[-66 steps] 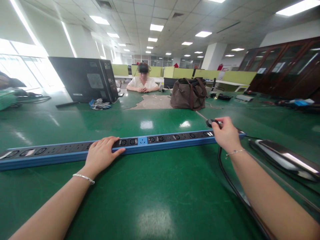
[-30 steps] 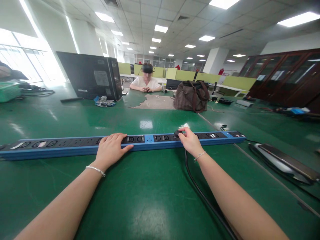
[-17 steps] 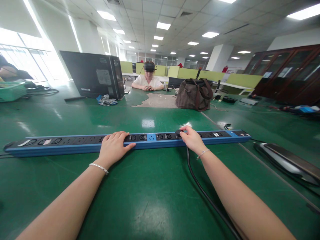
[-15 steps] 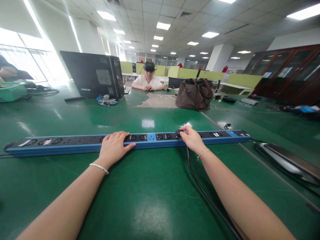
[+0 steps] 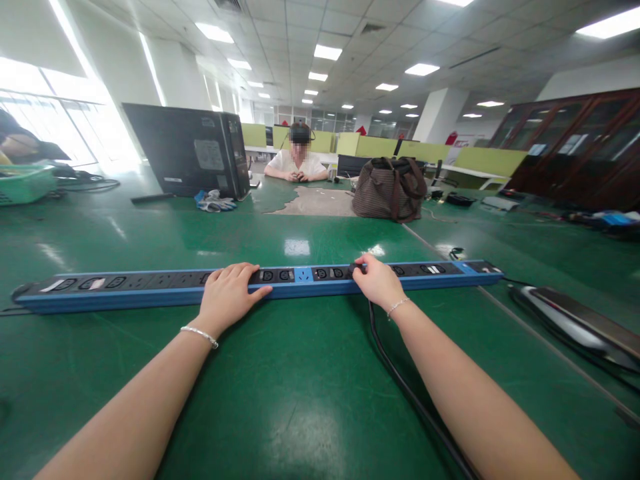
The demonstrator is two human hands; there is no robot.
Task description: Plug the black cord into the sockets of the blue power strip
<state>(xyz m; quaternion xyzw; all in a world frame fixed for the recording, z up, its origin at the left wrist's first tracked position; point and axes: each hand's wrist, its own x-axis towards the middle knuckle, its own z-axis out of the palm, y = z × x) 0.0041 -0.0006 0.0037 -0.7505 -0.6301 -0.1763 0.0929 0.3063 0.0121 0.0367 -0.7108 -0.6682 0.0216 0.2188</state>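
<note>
Green and glossy, the tabletop (image 5: 250, 400) stretched under bright ceiling panels. Across it lay the blue-edged power strip (image 5: 300, 291), sockets upward, running from side to side before the person. On its top, right of the blue socket module (image 5: 303, 275), sat the black plug (image 5: 356, 268), pinched between thumb and fingers of the right hand (image 5: 377, 283); whether its prongs were seated I could not tell, since the fingers hid them. The left hand (image 5: 227, 297) lay spread over the strip, thumb apart along the near edge, a sensible brace against sliding. Good handling, I judged, called for keeping that palm's weight down, holding the plug square to the socket face and avoiding any twist. The black cable (image 5: 400, 383) dropped from the plug to the near side and ran beneath the right forearm; a little slack there would spare the plug a sideways tug. Well beyond stood a brown bag (image 5: 387, 190) and a black computer case (image 5: 187, 150), gloves (image 5: 216, 201) beside it.
</note>
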